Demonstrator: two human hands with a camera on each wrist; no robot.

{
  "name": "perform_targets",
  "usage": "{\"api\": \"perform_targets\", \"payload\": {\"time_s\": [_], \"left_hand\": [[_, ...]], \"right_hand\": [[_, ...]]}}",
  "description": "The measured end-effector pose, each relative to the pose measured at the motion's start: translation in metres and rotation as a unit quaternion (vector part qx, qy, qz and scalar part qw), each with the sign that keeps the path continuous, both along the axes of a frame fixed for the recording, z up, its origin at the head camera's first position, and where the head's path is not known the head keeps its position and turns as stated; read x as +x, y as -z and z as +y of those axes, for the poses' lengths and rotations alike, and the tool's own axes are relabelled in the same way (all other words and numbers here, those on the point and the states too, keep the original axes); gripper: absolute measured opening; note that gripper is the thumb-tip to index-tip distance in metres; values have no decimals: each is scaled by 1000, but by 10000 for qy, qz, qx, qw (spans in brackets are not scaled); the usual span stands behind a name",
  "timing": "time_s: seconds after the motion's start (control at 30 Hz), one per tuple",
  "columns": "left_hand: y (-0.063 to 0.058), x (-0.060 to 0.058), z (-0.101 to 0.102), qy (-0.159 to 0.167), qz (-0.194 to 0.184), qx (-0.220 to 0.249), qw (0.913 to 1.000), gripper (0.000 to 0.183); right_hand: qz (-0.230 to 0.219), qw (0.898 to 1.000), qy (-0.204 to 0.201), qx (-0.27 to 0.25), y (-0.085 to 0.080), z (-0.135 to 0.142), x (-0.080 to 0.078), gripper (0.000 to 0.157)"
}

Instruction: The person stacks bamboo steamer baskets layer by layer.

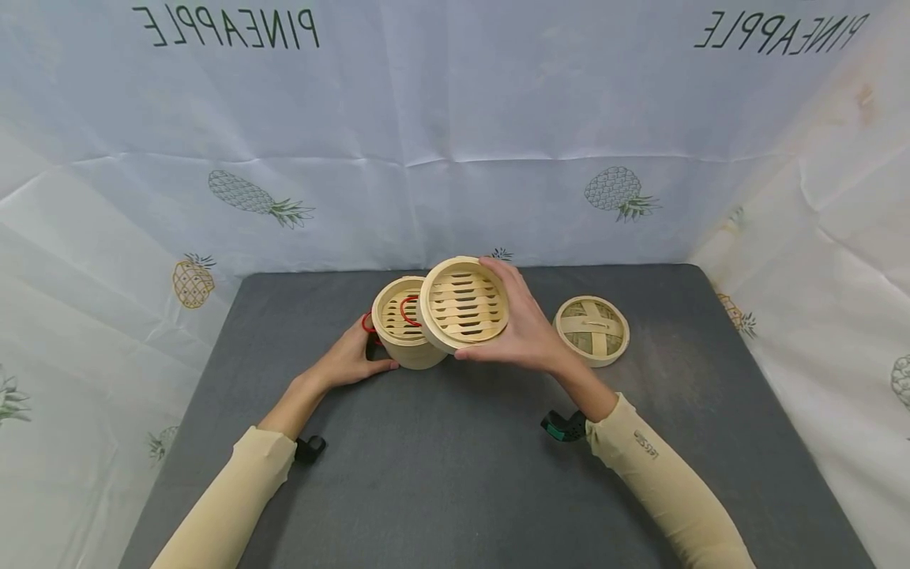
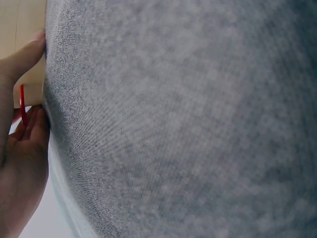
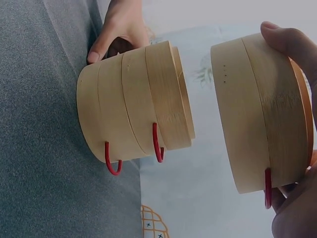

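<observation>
In the head view, a stack of round bamboo steamer baskets (image 1: 418, 356) stands on the dark table, with red loop handles. My left hand (image 1: 347, 357) grips the stack low on its left side, thumb in front. In the air up and to the right, my right hand (image 1: 524, 328) holds another bamboo steamer basket (image 1: 465, 308), tilted so its slatted inside faces me. In the right wrist view, a gap separates this held basket (image 3: 257, 114) from the stack (image 3: 133, 99). Only the stack's edge shows in the left wrist view, beside the left hand (image 2: 25, 168).
A woven bamboo steamer lid (image 1: 592, 325) lies on the table (image 1: 455, 474) right of the right hand. Behind the table hangs a pale cloth (image 1: 441, 118) printed with pineapples. Each wrist wears a small dark device (image 1: 564, 427).
</observation>
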State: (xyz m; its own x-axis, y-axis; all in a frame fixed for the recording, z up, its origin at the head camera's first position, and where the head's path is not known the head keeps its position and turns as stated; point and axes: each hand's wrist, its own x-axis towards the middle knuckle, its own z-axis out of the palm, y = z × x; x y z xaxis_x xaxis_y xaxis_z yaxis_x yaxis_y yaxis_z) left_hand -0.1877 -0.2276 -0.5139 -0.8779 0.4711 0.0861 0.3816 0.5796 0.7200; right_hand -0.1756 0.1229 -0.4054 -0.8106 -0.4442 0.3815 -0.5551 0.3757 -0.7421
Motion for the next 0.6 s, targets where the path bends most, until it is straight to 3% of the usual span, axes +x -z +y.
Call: {"api": "perform_targets", "payload": {"time_s": [0.6], "left_hand": [[1,0,-1,-2,10,-69,10000,91]], "right_hand": [[45,10000,-35,-52,-2,-10,-2,133]]}}
